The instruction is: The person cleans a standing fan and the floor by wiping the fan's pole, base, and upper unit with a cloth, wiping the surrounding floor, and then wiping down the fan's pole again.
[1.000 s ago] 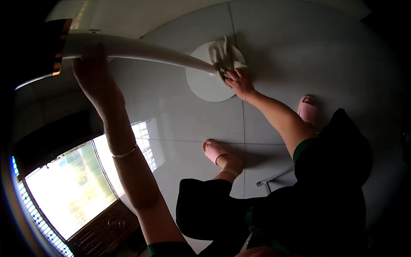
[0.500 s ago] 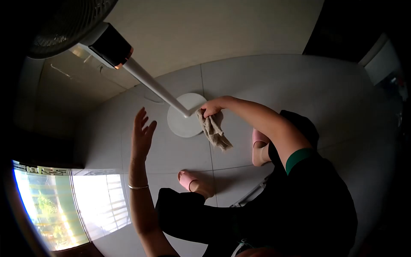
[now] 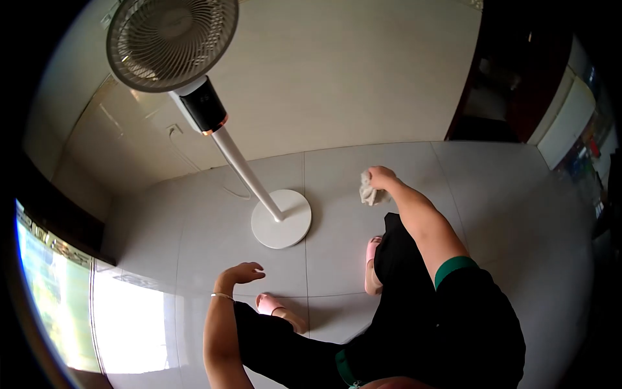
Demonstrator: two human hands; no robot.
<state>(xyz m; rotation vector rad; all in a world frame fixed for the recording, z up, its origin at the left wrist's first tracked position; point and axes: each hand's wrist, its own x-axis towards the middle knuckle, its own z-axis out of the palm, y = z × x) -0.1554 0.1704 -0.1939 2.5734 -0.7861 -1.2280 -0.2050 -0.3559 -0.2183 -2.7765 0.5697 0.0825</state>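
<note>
Dim indoors; daylight from bright opening (image 3: 55, 292) at lower left, overexposed. White glare on adjacent floor (image 3: 340, 262). Soft shadow beside fan base (image 3: 291, 230). Wide-angle curvature strong toward edges; corners black.

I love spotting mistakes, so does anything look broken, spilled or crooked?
Nothing stands out. The fan stands on its round base, flat on the floor; its lean probably comes from the wide camera view. I see no spill or damage. The right hand holds a cloth.

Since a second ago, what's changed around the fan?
Your left hand came off the fan and drew back toward you. Your right hand carried the cloth off the round base, away to its right. The cloth is still in that hand; the fan still stands.
</note>
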